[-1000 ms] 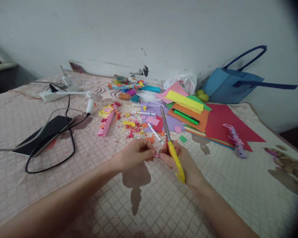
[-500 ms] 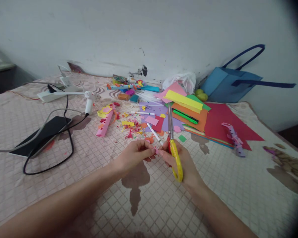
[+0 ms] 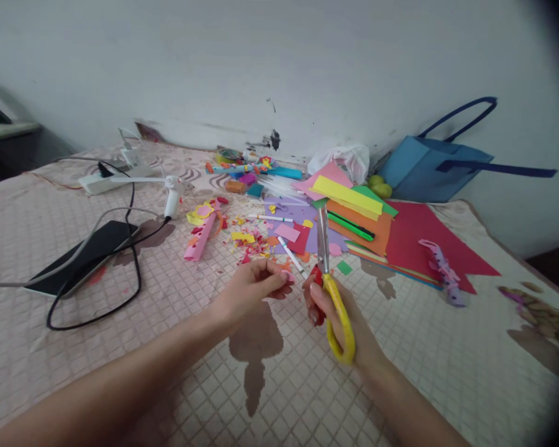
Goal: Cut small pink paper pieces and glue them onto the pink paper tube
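Frame centre: left hand (image 3: 250, 287) pinches a pink piece (image 3: 287, 276), apparently cut out, unattached; right hand (image 3: 359, 321), apart, grips scissors (image 3: 327, 268); scraps (image 3: 243, 238) lie above.

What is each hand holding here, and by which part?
The left hand pinches a small pink piece, seemingly by one edge, between thumb and fingers. The right hand holds the scissors by the handles, blades pointing away.

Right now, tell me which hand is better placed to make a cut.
Right hand, I'd judge: it holds the scissors, blades pointing forward. The left hand pinches a pink piece, so it seems better placed to steady.
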Motion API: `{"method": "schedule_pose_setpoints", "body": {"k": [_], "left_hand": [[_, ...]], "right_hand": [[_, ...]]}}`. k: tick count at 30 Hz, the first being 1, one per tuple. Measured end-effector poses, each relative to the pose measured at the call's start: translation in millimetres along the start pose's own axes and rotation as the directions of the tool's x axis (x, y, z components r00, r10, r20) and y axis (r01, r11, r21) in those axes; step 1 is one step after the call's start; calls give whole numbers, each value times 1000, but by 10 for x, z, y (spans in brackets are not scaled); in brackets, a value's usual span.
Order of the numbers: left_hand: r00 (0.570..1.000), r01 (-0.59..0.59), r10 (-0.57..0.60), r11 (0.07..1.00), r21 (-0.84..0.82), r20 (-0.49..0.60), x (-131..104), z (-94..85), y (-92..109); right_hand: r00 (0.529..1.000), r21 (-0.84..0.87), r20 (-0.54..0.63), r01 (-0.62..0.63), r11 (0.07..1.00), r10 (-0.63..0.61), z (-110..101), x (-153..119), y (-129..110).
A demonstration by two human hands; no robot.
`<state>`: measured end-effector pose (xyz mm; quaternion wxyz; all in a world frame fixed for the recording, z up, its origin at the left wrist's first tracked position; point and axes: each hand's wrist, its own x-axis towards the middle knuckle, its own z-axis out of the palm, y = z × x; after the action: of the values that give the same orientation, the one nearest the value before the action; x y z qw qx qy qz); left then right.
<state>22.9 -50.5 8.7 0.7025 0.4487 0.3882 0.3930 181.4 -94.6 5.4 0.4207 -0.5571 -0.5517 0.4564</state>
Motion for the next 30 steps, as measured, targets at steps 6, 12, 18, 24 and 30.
{"method": "schedule_pose_setpoints", "body": {"k": [6, 12, 18, 24, 30], "left_hand": [[996, -65, 56, 988, -138, -69, 8, -51, 126], [978, -194, 174, 963, -189, -117, -4, -57, 159], [968, -227, 197, 950, -215, -155, -9, -44, 150], [964, -241, 207, 947, -211, -169, -31, -24, 154], [960, -237, 197, 950, -203, -199, -44, 2, 169]], "right_hand": [[991, -139, 131, 23, 990, -5, 24, -35, 78], [991, -220, 132, 20, 975, 9, 80, -72, 79], [987, -229, 160, 32, 973, 5, 102, -68, 98], [984, -278, 178, 45, 960, 6, 105, -64, 120], [985, -292, 169, 23, 956, 28, 124, -66, 101]]}}
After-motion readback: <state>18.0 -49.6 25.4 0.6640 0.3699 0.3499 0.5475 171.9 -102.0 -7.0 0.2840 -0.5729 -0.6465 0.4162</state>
